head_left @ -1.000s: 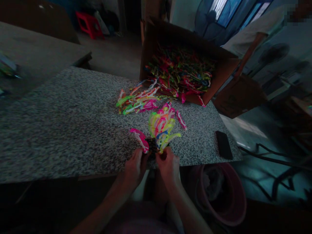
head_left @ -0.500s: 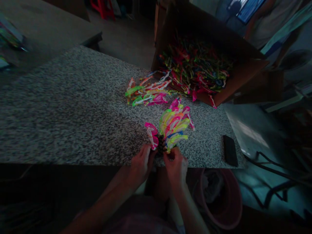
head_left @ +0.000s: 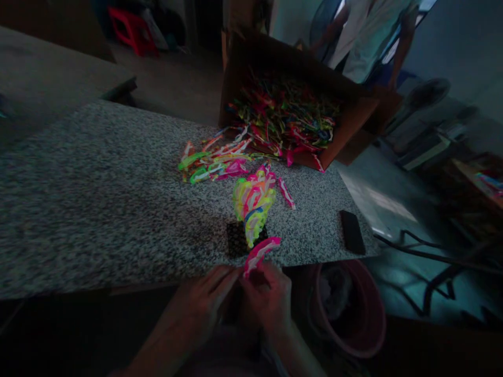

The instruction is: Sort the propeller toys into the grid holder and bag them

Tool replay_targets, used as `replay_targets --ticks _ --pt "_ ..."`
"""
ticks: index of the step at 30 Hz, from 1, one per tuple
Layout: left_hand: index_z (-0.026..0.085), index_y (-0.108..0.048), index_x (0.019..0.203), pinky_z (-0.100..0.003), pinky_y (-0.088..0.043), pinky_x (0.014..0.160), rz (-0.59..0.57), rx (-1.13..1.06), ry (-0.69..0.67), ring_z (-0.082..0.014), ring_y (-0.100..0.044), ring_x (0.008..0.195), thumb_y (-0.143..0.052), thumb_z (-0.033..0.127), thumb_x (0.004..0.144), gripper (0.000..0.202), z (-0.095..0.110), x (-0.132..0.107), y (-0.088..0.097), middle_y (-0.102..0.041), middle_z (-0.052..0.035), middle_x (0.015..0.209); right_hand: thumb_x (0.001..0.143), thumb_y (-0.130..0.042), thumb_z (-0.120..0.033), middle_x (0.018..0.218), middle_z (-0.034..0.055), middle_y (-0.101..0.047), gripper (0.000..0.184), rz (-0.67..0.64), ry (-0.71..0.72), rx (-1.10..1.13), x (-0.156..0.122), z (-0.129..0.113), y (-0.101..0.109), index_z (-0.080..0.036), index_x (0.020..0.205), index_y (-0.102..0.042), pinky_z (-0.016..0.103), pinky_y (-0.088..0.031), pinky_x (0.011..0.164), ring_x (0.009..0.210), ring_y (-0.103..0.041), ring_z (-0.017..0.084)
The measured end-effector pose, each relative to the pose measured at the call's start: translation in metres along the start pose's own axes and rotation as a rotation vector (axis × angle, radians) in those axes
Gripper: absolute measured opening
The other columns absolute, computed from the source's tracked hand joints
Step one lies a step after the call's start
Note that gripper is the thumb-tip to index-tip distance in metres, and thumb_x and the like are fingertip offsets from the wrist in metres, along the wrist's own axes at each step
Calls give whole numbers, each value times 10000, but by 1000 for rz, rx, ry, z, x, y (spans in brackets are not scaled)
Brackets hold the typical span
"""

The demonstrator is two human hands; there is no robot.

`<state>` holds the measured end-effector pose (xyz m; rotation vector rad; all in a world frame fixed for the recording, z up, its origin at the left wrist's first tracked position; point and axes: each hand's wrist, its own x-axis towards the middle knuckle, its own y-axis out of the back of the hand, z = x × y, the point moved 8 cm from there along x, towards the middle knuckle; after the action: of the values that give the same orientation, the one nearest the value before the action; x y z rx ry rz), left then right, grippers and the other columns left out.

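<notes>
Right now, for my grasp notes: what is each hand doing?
Left hand: next to the pink strip; whether it grips it cannot be told.
Right hand: closed, holding the pink strip.

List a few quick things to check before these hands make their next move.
1. Pink strip held by the right hand: ok.
2. Left hand touching that strip: cannot tell, too dim.
3. Neon strip bundle apart from both hands: ok.
4. Loose strips by the cardboard box lying on the speckled stone counter: ok.
5. Black slab apart from the strips: ok.
</notes>
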<state>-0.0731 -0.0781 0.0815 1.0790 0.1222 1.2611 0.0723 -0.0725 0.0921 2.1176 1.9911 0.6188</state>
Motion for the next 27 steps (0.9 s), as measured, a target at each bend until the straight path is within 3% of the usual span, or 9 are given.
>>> replay_targets --ticks 3,6,8,13,17,20,22,25,27 --pt "199 -534 1226 -231 -534 842 -7 -16 -23 -140 -634 979 -447 177 918 321 7 10 -8 -654 -52 1092 807 -641 -318 723 1 -669 130 112 -72 60 6 16 16 -189 799 -636 224 -527 621 654 -645 137" --pt "175 -505 1262 -312 -522 911 1 97 4 -190 -604 1065 -505 276 910 366 -5 17 -23 -634 -81 1161 796 -642 -331 743 8 -680 168 284 -120 48 26 38 44 -177 855 -611 236 -536 643 655 -652 137" --pt "169 -524 1250 -374 -507 943 -3 185 -6 -226 -577 1112 -503 310 911 368 -14 18 -33 -626 -94 1180 771 -656 -326 760 12 -690 211 303 -136 36 41 47 51 -172 902 -595 242 -540 647 654 -658 139" --pt "169 -574 1212 -373 -501 963 -33 251 -36 -219 -560 1140 -470 332 926 345 -24 12 -43 -625 -86 1192 737 -655 -271 706 -7 -698 138 99 -136 -98 64 36 24 -191 838 -604 227 -521 621 622 -669 140" --pt "173 -582 1211 -354 -509 960 -67 272 -49 -214 -563 1150 -461 338 929 348 -24 10 -41 -625 -79 1206 726 -648 -199 705 0 -706 92 67 -131 -345 65 27 5 -197 813 -618 237 -497 635 649 -676 163" --pt "182 -586 1209 -338 -516 955 -65 281 -61 -208 -573 1146 -483 315 917 337 -28 10 -42 -628 -74 1211 729 -636 -170 717 5 -710 92 31 -138 -388 64 28 -6 -193 817 -622 239 -488 650 658 -677 165" --pt "198 -594 1201 -333 -526 940 -46 275 -74 -206 -592 1122 -501 298 905 327 -30 9 -40 -639 -65 1198 737 -630 -164 717 6 -711 90 -13 -151 -346 62 29 -9 -188 824 -625 233 -489 654 660 -678 159" --pt "249 -609 1185 -298 -545 908 -45 195 -94 -192 -622 1074 -502 264 887 316 -34 5 -29 -661 -39 1163 746 -642 -192 742 -3 -715 124 -224 -129 -197 64 29 -8 -196 870 -640 209 -495 619 671 -683 147" --pt "299 -607 1183 -256 -558 871 -93 97 -79 -177 -642 1034 -517 245 864 335 -42 2 -16 -667 -19 1156 773 -637 -242 760 -4 -713 140 -294 -96 -163 81 32 7 -205 907 -649 200 -496 593 682 -683 144"
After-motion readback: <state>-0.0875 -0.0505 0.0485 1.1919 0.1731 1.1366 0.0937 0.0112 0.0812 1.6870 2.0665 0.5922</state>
